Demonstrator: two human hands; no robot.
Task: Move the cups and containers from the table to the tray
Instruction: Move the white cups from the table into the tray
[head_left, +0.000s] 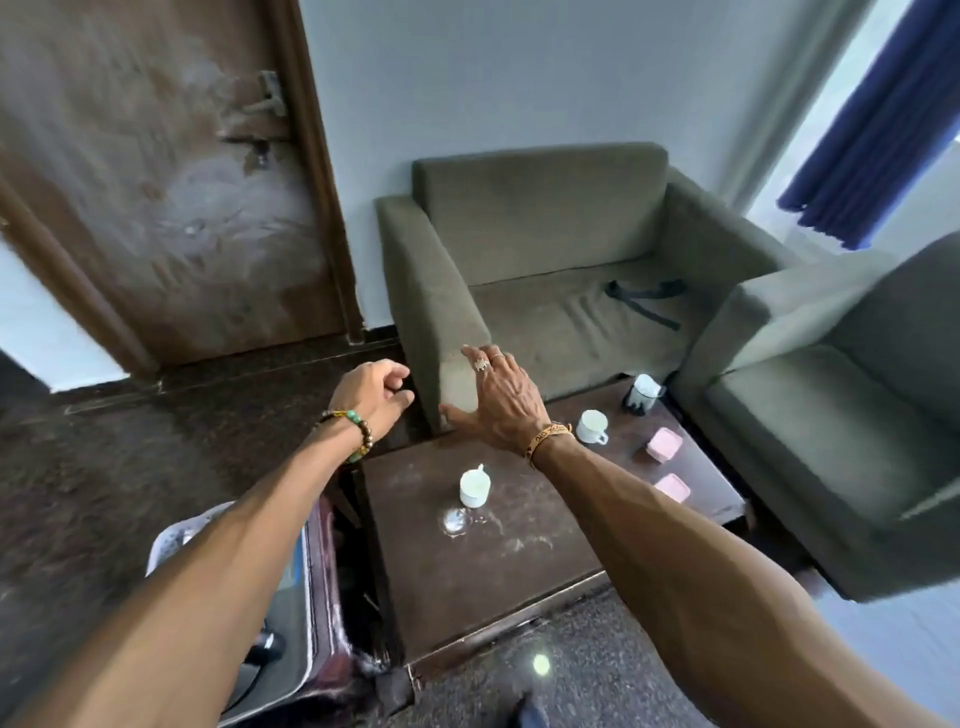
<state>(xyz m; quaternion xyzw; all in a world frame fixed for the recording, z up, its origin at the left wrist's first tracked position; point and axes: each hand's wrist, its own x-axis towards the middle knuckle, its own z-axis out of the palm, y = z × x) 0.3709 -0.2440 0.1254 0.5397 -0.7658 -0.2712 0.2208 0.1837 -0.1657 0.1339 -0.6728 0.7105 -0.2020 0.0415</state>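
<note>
Head view: we log both hands raised over the far-left corner of the table (519, 582), neither holding anything. Left hand (376, 395): fingers loosely curled toward the thumb, empty. Right hand (498, 402): fingers straight and spread, palm down, empty, in front of the sofa arm (436, 312). On the table we count a white cup (475, 487) near the middle with a small clear glass (457, 519) just beside it, a handled white cup (592, 427) further back, a dark-and-white mug (643, 396) at the far edge, and two pink containers (664, 446) along the right side. The tray (169, 540) sits low at our left, off the table, mostly hidden under the left forearm; we cannot tell whether anything lies on it. Judgement: task barely begun, if at all; every visible piece is left to move, and the near white cup looks the easiest first pick.
</note>
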